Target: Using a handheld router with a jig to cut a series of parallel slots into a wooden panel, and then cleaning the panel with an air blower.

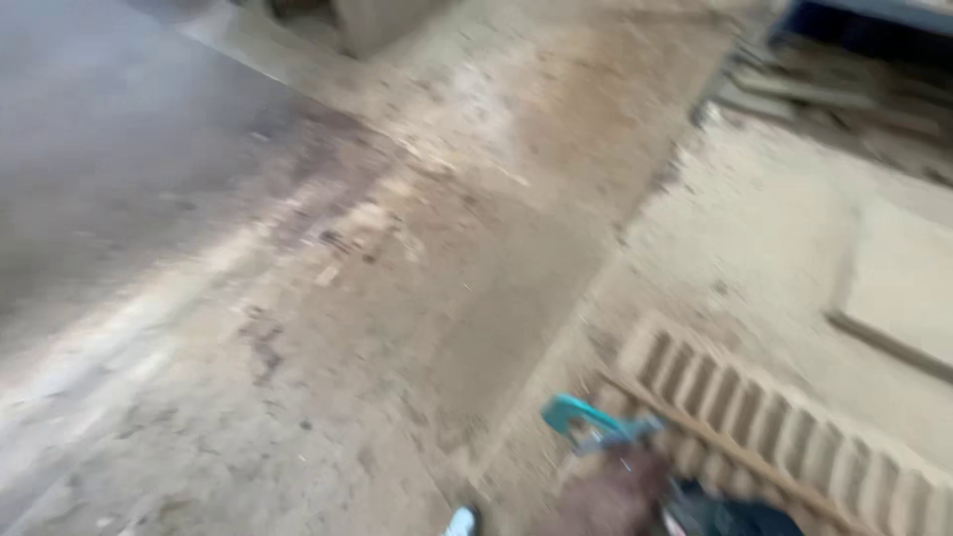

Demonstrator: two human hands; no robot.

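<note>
Blurred teal tool (586, 422) (curved handle)

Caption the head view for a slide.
Blurred view down at a dusty floor; one hand holds a teal-handled tool beside a slatted wooden piece.

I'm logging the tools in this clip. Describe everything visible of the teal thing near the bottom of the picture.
The teal tool is badly blurred by camera motion. A bright teal, curved, hook-like part points up and left, joined to a greyer, bluish piece running right. It looks like plastic or painted metal; its kind cannot be told. It sits low in the frame, just above a hand that seems to hold it from below, though the grip is unclear. Behind it lie a dusty floor and a ribbed, sandy slab.
</note>
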